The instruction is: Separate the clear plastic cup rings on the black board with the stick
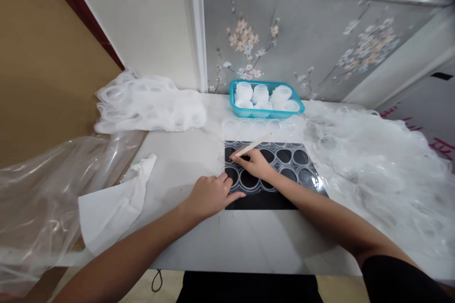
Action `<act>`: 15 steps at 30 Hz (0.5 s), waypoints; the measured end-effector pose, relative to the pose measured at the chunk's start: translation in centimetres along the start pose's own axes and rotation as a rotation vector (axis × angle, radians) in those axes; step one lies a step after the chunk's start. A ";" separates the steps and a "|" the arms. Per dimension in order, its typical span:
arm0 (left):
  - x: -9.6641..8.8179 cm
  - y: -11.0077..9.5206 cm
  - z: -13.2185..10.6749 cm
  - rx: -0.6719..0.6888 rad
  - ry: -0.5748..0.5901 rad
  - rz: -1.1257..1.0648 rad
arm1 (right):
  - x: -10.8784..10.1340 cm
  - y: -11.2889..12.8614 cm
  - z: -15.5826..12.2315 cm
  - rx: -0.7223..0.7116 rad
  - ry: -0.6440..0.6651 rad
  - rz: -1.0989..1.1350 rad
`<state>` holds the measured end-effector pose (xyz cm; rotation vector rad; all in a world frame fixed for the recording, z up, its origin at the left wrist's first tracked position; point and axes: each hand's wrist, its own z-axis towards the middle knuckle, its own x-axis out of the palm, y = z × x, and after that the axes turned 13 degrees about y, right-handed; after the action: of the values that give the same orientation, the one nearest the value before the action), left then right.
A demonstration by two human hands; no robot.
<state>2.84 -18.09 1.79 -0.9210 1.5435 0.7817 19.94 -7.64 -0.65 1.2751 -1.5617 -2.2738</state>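
A clear plastic sheet of joined round rings (pixel 287 175) lies flat on a black mat (pixel 261 201). My right hand (pixel 255 163) is over the sheet's left part, its fingers pinched round a thin white stick-like tool (pixel 254 144). The tool slants up to the right, and its lower end is by my fingertips. At the sheet's lower left edge, my left hand (pixel 211 194) presses down with curled fingers and the thumb stretched across the sheet. The undersides of its fingers are hidden.
Behind the mat stands a blue basket (pixel 267 113) with several white round pieces. Another clear ring strip (pixel 256 129) lies before it. Heaps of clear ring sheets lie at the left (pixel 149 104) and right (pixel 384 170). A crumpled white paper (pixel 110 206) is on the left.
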 end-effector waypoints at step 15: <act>-0.1 0.3 1.0 -0.056 0.111 -0.215 | 1.2 0.1 -0.8 -0.272 -0.006 -0.501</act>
<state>3.05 -17.01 1.73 -1.1672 1.4937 0.6313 19.66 -8.88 -1.38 1.7224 -0.9567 -2.6509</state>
